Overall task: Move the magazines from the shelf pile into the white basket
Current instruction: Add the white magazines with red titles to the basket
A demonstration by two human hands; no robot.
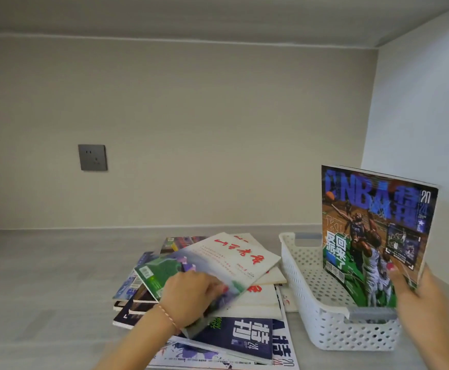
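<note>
A messy pile of magazines [247,297] lies on the grey shelf at the bottom centre. My left hand [191,297] grips the near edge of the top magazine [218,260], white and green with red writing, and lifts it slightly. To the right stands the white perforated basket [322,311] with grey handles. My right hand [415,297] holds a blue and green NBA magazine [373,236] upright by its lower right corner, its bottom edge inside the basket.
The shelf is a recess with a beige back wall, a white side wall [418,116] close behind the basket on the right, and a ceiling above. A grey wall socket [92,157] sits on the back wall at the left.
</note>
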